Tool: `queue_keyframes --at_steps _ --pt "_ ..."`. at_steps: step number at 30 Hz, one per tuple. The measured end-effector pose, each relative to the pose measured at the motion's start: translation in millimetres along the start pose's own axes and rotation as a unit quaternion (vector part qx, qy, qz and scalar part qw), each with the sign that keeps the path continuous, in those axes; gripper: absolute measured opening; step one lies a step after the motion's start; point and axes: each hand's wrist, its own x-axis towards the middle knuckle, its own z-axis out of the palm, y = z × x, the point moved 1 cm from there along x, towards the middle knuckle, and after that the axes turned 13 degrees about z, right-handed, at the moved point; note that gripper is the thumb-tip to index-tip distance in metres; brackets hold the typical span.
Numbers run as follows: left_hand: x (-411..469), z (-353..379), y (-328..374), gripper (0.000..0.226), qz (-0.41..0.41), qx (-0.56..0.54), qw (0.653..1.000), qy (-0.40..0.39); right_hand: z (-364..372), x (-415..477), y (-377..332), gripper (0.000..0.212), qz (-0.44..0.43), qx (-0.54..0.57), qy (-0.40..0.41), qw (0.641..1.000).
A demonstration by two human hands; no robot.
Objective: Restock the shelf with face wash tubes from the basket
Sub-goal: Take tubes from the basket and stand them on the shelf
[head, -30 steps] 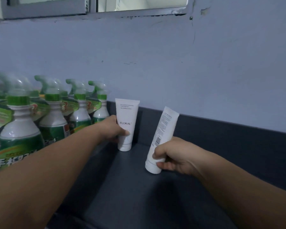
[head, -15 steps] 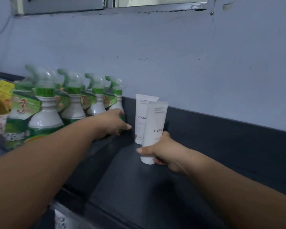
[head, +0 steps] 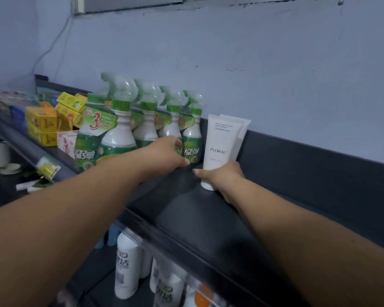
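Observation:
Two white "FLORAL" face wash tubes stand cap-down on the dark top shelf (head: 186,209). The front tube (head: 220,147) is upright, and my right hand (head: 222,177) grips its lower end near the cap. The second tube (head: 242,131) stands right behind it against the shelf's back wall, mostly hidden. My left hand (head: 166,156) rests beside the tubes against the nearest green spray bottle (head: 192,138), fingers curled, holding nothing that I can see. The basket is not in view.
Several green-and-white spray bottles (head: 118,134) crowd the shelf left of the tubes, with yellow boxes (head: 44,122) further left. White bottles (head: 126,269) stand on the lower shelf below. The shelf right of the tubes is bare dark surface.
My right hand brought its tube from a tilt to upright, directly in front of the first tube. My left hand let go of the first tube and shifted left to the spray bottles.

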Motion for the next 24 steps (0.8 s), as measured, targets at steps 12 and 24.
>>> queue_keyframes --at_steps 12,24 --pt "-123.3 -65.1 0.0 0.053 0.08 -0.019 0.997 -0.006 -14.3 -154.0 -18.2 0.035 -0.164 -0.05 0.087 0.981" --pt "-282.6 -149.9 -128.7 0.06 -0.003 0.113 0.992 -0.06 157.6 -301.7 62.4 0.044 -0.173 -0.238 -0.133 0.946"
